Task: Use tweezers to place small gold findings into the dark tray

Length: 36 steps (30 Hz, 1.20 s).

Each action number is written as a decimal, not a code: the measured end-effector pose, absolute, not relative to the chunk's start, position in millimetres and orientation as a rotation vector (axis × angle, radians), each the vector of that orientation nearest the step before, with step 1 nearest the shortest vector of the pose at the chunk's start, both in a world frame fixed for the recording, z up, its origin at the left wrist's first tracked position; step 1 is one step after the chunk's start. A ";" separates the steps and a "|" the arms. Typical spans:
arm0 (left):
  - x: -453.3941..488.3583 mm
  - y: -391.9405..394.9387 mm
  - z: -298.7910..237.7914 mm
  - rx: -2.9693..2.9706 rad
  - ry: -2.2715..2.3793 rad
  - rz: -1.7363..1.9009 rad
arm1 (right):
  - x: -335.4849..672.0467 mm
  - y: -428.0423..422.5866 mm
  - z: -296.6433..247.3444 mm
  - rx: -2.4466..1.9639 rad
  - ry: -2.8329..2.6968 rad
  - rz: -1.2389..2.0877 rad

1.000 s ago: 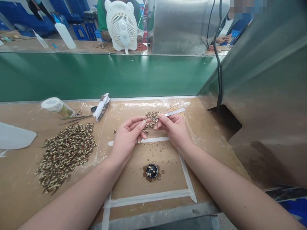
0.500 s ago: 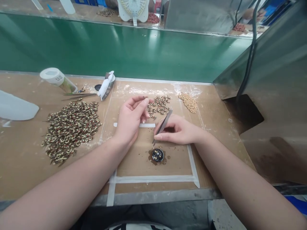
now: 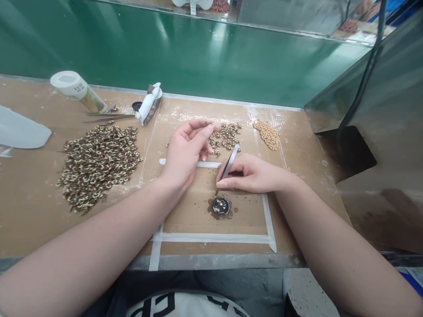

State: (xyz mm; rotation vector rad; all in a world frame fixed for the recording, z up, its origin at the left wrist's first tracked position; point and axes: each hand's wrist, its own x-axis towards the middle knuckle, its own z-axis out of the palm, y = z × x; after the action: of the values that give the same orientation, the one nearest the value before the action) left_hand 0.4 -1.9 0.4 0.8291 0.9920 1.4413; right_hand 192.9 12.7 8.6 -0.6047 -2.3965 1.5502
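My right hand [image 3: 251, 175] pinches a pair of metal tweezers [image 3: 227, 166], tips pointing down at a small round black fixture [image 3: 220, 206] inside a taped square on the bench. My left hand [image 3: 187, 152] is raised just left of it, thumb and forefinger pinched on a tiny part I cannot make out. Behind the hands lies a small cluster of brown-and-cream parts [image 3: 226, 135].
A large heap of the same small parts [image 3: 97, 160] lies at left, a pile of tan beads [image 3: 268, 134] at right. A white-capped jar [image 3: 76, 90], spare tweezers [image 3: 109, 117] and a wrapped tool [image 3: 148, 103] sit at the back. A metal housing [image 3: 380, 132] stands at right, a green belt [image 3: 165, 53] behind.
My right hand came down from beside the left hand with the tweezers and now points them at the black fixture. The camera tilted downward.
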 end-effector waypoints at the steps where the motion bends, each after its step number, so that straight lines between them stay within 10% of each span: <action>1: 0.5 -2.0 0.5 0.831 0.989 1.439 | 193.1 13.3 9.2 -0.606 -2.411 1.541; 36: 3.4 -1.2 -5.0 0.955 1.035 1.386 | 188.6 14.6 15.5 -0.784 -2.629 1.457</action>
State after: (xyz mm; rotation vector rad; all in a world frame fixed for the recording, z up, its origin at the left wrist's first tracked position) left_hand 3.4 -1.2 -5.0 0.9547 1.0354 1.3857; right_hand 188.6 14.6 15.5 -0.7840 -2.6291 1.4570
